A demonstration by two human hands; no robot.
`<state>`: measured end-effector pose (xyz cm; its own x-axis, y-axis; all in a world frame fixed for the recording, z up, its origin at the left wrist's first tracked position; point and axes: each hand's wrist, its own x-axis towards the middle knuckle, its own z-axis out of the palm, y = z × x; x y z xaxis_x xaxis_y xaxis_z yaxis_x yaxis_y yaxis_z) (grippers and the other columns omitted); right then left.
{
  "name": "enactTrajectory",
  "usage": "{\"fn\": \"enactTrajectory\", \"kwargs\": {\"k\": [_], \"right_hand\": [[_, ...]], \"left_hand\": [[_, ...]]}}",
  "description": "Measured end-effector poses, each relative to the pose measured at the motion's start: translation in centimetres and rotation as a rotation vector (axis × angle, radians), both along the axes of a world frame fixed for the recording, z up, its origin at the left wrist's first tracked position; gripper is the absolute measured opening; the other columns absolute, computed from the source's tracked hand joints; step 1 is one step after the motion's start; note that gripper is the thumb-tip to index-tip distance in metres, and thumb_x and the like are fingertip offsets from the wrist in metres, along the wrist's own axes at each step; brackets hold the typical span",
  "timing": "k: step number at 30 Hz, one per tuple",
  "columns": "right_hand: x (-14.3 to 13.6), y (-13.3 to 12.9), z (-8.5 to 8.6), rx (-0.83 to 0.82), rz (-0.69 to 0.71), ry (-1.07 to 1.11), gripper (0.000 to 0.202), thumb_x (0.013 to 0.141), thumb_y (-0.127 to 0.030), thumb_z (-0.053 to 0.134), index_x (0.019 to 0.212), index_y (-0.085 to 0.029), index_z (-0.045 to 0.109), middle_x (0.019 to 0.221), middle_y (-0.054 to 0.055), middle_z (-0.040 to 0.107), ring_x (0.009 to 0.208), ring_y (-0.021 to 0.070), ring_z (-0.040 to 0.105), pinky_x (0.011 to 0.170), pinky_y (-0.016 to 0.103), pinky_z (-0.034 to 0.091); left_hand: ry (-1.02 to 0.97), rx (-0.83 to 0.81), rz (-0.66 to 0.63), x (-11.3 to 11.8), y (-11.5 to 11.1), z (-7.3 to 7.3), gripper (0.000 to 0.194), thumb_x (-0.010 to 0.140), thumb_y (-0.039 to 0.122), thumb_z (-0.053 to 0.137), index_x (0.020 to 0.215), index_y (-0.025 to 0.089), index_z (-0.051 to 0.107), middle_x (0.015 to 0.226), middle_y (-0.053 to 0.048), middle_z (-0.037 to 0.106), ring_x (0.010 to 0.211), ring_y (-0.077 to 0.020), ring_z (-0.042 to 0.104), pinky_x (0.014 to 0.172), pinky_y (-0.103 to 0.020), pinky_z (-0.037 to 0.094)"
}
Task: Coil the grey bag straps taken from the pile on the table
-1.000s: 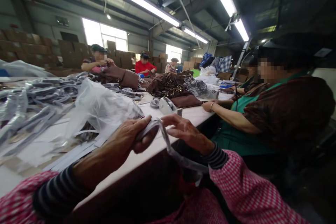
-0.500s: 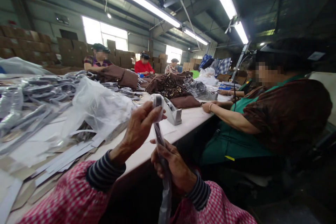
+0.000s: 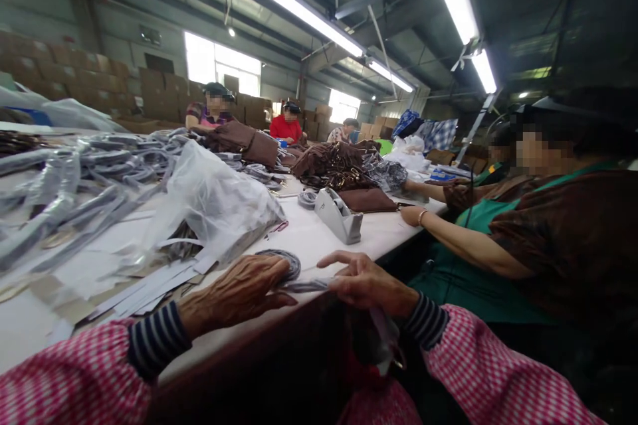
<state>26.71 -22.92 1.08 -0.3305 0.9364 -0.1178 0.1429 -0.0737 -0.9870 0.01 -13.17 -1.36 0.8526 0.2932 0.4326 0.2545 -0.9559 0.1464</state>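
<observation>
Near the front edge of the white surface (image 3: 304,239), a gray strap (image 3: 295,267), wound into a small flat coil of several close turns, dark and light gray bands alternating, with a paler loose length leading away. Coil flat on the surface, outline an oval from this angle, turns nested one inside another. Loose length nearly level across the view, long axis from the coil's near side out to the right, just beside the front edge, into the right hand (image 3: 369,284). Right hand narrow, thumb and fingers pinched on that loose length, index finger stretched out above toward the coil. Below it, a sagging piece of translucent wrap (image 3: 383,339) with a small glint of metal. Left hand (image 3: 244,285) palm down over the coil's left part, fingertips on the turns, thumb lower and apart; whether gripping or merely pressing, impossible to tell behind the knuckles. Beyond the coil, well apart, a gray tape dispenser (image 3: 339,216); farther left, a translucent plastic bag (image 3: 214,192). Compared with half a second ago: coil no longer raised upright in the left hand before the dispenser, now down on the surface; loose length turned from hanging steeply to almost level.
</observation>
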Motion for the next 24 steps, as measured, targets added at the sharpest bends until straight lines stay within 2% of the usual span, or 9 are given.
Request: {"fn": "enactTrajectory", "kwargs": {"k": [2,5,8,11,14,17,19,21,24], "right_hand": [[0.0,1.6,0.9,0.122,-0.014,-0.102,0.045,0.082,-0.041,0.084,0.114,-0.016,0.065,0.057,-0.010,0.055,0.043,0.0053,0.035,0.041,0.017,0.024],[-0.4,4.1,0.8,0.418,-0.008,-0.336,0.027,0.090,-0.040,0.077,0.094,-0.014,0.071,0.068,-0.003,0.063,0.057,0.0098,0.050,0.054,0.021,0.036],[-1.0,6.4,-0.6,0.796,0.043,-0.660,0.020,0.100,-0.034,0.067,0.092,-0.015,0.072,0.084,0.002,0.068,0.077,0.0152,0.061,0.071,0.026,0.043],[-1.9,8.0,-2.8,1.042,0.098,-1.002,0.020,0.105,-0.029,0.059,0.094,-0.016,0.068,0.091,0.005,0.068,0.081,0.0170,0.061,0.072,0.028,0.041],[-2.6,8.9,-5.0,1.177,0.150,-1.192,0.021,0.106,-0.029,0.057,0.092,-0.016,0.065,0.088,0.005,0.066,0.078,0.0180,0.057,0.070,0.030,0.038],[-2.8,8.8,-6.1,1.255,0.148,-1.200,0.018,0.106,-0.026,0.056,0.093,-0.017,0.064,0.088,0.005,0.066,0.083,0.0199,0.055,0.072,0.032,0.037],[-2.6,8.5,-6.1,1.287,0.153,-1.197,0.017,0.106,-0.025,0.056,0.093,-0.018,0.064,0.090,0.005,0.066,0.088,0.0215,0.054,0.074,0.033,0.038],[-2.3,8.3,-5.6,1.300,0.218,-1.203,0.014,0.106,-0.022,0.054,0.098,-0.018,0.065,0.093,0.005,0.066,0.091,0.0218,0.055,0.075,0.033,0.039],[-2.2,8.2,-4.8,1.292,0.328,-1.202,0.019,0.106,-0.016,0.049,0.121,-0.016,0.060,0.096,0.005,0.066,0.089,0.0203,0.057,0.071,0.031,0.040]], "left_hand": [[0.040,-0.027,0.094,-0.9,0.4,-0.2,0.043,0.104,0.058,0.048,0.086,0.020,0.057,0.077,-0.002,0.063,0.064,-0.0192,0.054,0.061,-0.033,0.028],[0.097,-0.094,0.163,-2.1,1.2,-0.5,0.045,0.103,0.061,0.048,0.088,0.020,0.060,0.078,-0.002,0.064,0.069,-0.0207,0.059,0.064,-0.032,0.029],[0.108,-0.151,0.156,-2.8,1.6,-0.9,0.046,0.103,0.062,0.046,0.091,0.020,0.063,0.083,-0.003,0.067,0.076,-0.0218,0.063,0.068,-0.032,0.031],[0.129,-0.185,0.148,-2.9,1.6,-1.2,0.049,0.103,0.063,0.046,0.088,0.019,0.063,0.080,-0.003,0.066,0.071,-0.0199,0.061,0.065,-0.032,0.030],[0.103,-0.156,0.107,-2.8,1.5,-1.7,0.051,0.103,0.063,0.045,0.081,0.019,0.062,0.074,-0.001,0.063,0.064,-0.0175,0.056,0.062,-0.032,0.029],[0.053,-0.077,0.053,-2.8,1.4,-2.5,0.049,0.104,0.060,0.045,0.084,0.019,0.064,0.078,-0.003,0.065,0.066,-0.0183,0.056,0.064,-0.032,0.032],[0.065,-0.038,0.039,-3.0,1.5,-2.7,0.046,0.103,0.059,0.049,0.089,0.019,0.066,0.085,-0.004,0.068,0.072,-0.0202,0.059,0.068,-0.033,0.034],[0.091,-0.033,0.024,-3.1,1.6,-2.7,0.042,0.102,0.058,0.054,0.093,0.018,0.067,0.091,-0.006,0.070,0.078,-0.0220,0.063,0.072,-0.033,0.037],[0.092,-0.081,-0.046,-3.0,2.1,-2.2,0.034,0.100,0.052,0.061,0.098,0.019,0.068,0.097,-0.006,0.072,0.086,-0.0231,0.065,0.078,-0.033,0.040]]}}
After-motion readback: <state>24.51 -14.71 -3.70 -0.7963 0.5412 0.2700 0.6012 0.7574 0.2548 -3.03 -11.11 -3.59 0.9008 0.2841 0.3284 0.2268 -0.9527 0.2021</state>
